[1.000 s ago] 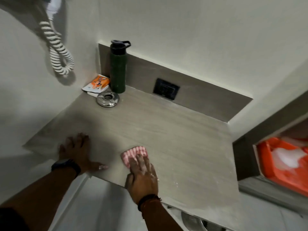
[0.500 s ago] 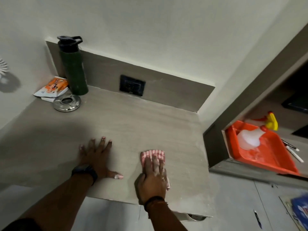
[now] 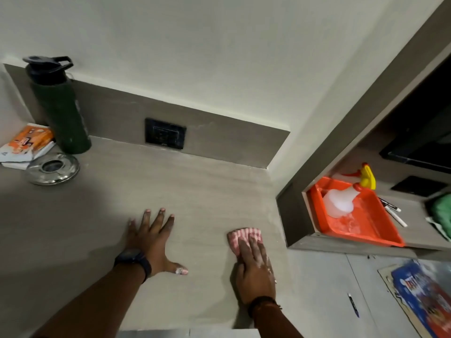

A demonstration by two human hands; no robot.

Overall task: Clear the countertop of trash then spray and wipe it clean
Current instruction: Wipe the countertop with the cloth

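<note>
Far left edge: we saw an orange and white paper packet (image 3: 26,142) lying flat in the corner of the grey wood-grain countertop (image 3: 195,186).
Upper left: a tall dark green water bottle with a black cap (image 3: 61,106) stood upright against the backsplash, just beside the packet.
Left, in front of the bottle: a round shiny steel ashtray (image 3: 52,169) sat on the counter, close to both bottle and packet.
Upper middle: we noted a black wall socket plate (image 3: 165,137) set in the backsplash.
Lower middle: our left hand (image 3: 151,240) lay palm down on the counter, fingers spread wide, holding nothing, with a dark watch on the wrist.
Lower right of centre: our right hand (image 3: 255,269) was flat, fingers pressed onto a pink and white striped cloth (image 3: 240,237) near the counter's right end; the cloth showed past the fingertips.
Right: a bright orange plastic tray (image 3: 380,228) rested on a lower shelf, well apart from the cloth, and a clear spray bottle with a yellow and red trigger (image 3: 341,201) lay in it.
</note>
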